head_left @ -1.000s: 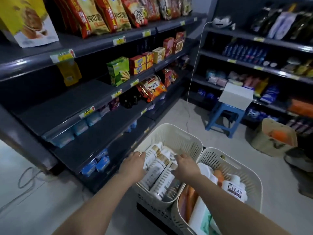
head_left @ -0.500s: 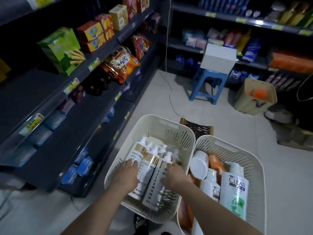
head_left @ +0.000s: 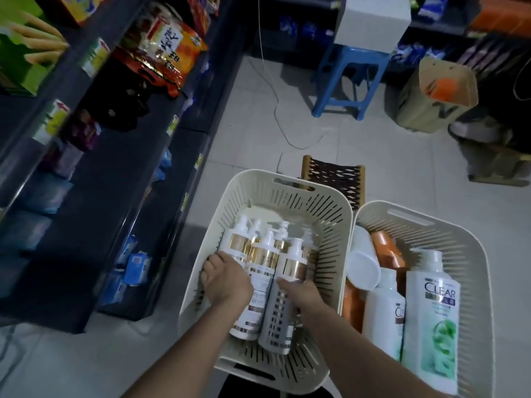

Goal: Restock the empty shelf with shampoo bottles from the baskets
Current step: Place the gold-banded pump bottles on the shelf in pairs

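The white and gold pump bottles (head_left: 263,262) lie flat in the left basket (head_left: 330,225), side by side. Their long way runs away from the person — pump tops far, bottoms near. Both hands are down in this basket, right on top of the bottles.

The left hand (head_left: 227,282) grips the left bottle (head_left: 234,242), with its fingers bent down between the bottle and the basket wall. The right hand (head_left: 301,294) holds the right bottle (head_left: 290,265) near its middle, thumb laid over the top. One more bottle lies between them and touches both.

The dark shelf (head_left: 109,173) is off to the left, so the left hand is nearer to it. I think the bottles must go up over the basket rim first, then left.

Just beside, touching, is the right basket (head_left: 459,245) with a big Clear bottle (head_left: 431,311) and some orange bottles (head_left: 386,248). Farther off are a blue stool (head_left: 344,81), a cardboard box (head_left: 431,96) and a white cable (head_left: 275,110) on the floor — none of these is in the way. Only the basket wall and the shelf edge are close.
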A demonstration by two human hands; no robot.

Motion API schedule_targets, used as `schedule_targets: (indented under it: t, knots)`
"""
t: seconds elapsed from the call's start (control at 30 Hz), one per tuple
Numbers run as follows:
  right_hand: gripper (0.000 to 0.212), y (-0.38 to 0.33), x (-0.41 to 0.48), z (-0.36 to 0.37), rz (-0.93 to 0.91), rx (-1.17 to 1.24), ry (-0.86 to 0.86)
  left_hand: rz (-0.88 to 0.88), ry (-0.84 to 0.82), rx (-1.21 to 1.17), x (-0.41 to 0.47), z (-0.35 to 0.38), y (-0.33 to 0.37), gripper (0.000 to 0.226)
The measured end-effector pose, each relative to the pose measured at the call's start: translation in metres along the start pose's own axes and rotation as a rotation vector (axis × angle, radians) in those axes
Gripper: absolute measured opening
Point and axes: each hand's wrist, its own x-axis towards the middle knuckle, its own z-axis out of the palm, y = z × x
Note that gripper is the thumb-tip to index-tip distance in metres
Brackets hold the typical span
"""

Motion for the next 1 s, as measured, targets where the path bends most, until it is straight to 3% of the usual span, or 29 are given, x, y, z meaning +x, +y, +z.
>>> schedule_targets:
  t: [0.1,0.27,0.47,0.67,0.83,1.0]
  knots:
    - [0.016,0.005,0.004,0.001,0.042,0.121,0.003,-0.010,-0.056,-0.043,0.001,0.004,0.004,0.083]
    - [0.021,0.005,0.004,0.001,0.036,0.119,0.054,-0.060,-0.114,-0.263,0.006,0.006,0.004,0.085]
    - [0.037,0.007,-0.002,0.003,-0.087,0.108,0.171,-0.025,-0.077,-0.330,0.012,0.010,-0.006,0.073]
    - [0.035,0.006,-0.011,0.002,-0.168,0.040,0.178,-0.058,-0.101,-0.386,0.017,0.009,0.002,0.067]
    - [0.065,0.011,-0.018,0.004,-0.214,-0.019,0.236,-0.064,-0.170,-0.534,0.030,0.009,0.000,0.048]
    - [0.065,0.009,-0.015,-0.005,-0.258,0.051,0.207,-0.052,-0.335,-0.636,0.035,0.019,-0.014,0.070]
